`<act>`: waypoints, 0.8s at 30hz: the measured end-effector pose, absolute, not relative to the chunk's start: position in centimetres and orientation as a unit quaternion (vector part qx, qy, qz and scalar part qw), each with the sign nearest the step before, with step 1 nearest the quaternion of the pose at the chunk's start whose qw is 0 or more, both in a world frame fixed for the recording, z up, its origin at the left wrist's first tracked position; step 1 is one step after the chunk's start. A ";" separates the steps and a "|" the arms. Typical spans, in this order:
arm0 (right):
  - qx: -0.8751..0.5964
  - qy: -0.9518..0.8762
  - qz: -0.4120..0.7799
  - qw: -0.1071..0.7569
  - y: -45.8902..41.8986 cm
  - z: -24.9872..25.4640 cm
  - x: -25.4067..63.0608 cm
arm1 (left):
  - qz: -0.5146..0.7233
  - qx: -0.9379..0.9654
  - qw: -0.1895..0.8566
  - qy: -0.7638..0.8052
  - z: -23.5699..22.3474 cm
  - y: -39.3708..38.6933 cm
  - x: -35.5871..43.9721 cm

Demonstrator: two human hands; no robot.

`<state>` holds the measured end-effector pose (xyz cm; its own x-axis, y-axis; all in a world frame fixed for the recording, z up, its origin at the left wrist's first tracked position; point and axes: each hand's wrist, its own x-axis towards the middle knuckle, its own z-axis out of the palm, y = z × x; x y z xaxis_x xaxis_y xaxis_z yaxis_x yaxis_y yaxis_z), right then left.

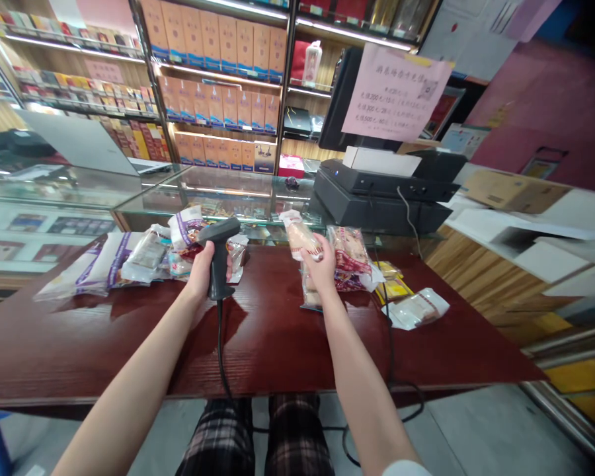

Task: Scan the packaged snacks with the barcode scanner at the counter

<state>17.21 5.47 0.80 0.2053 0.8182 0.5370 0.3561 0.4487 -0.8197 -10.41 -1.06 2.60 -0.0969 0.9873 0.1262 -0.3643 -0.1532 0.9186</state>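
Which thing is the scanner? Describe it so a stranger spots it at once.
On the dark red table, the left hand raises a black scanner by its grip. Unlike the packets nearby, it is rigid, with a cable trailing over the table's edge.

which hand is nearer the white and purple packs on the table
Left. The left hand, gripping a black barcode scanner, is just to the right of the white and purple packs. The right hand, holding a wrapped packet, is farther right.
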 end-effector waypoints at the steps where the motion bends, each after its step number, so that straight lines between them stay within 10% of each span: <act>1: -0.513 -0.624 0.100 0.581 5.1 1.0 17.4 | 0.653 0.412 0.504 0.386 2.6 -0.9 -10.6; 7: -0.620 -0.665 -0.105 0.402 3.9 1.2 17.9 | 0.669 0.439 0.431 0.416 2.5 -0.3 -11.2; 24: -0.619 -0.740 0.036 0.261 3.9 1.0 17.4 | 0.683 0.395 0.443 0.426 2.9 -0.8 -11.1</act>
<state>17.36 3.90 1.05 -0.0968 0.9346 0.3424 0.8970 0.2309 -0.3769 -11.08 -0.75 2.87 -0.2952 0.9417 0.1615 -0.2692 -0.2441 0.9316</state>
